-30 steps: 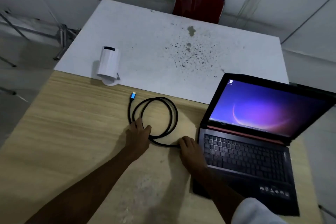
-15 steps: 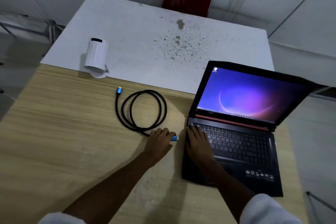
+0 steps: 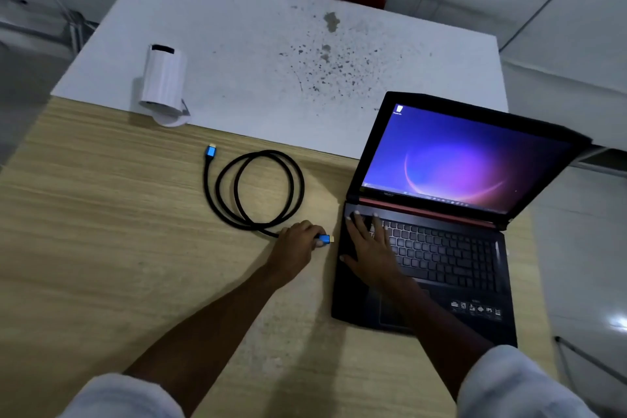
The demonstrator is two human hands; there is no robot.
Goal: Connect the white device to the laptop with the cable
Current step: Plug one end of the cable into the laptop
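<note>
**Plug in hand, laptop braced**

While the left hand (image 3: 298,243) pinches the near blue plug (image 3: 324,240) of the black cable (image 3: 261,193), fingers closed on the plug's shell with its metal tip pointing at the laptop (image 3: 431,248), the right hand (image 3: 369,244) lies flat and open on the keyboard's left edge, gripping nothing. The plug sits just beside the laptop's left flank, not yet inserted. The rest of the cable lies coiled on the wooden table (image 3: 101,231), its far blue plug (image 3: 210,152) loose and near the white device (image 3: 163,78), which stands on the white table (image 3: 339,61) beyond.

The cable looks light and springy (the braided loops will likely drag along if pulled fast). The rigid plug shell is the sensible hold; the cord itself would flex. The laptop seems heavy enough to stay put, though bracing helps against the push of insertion.
</note>
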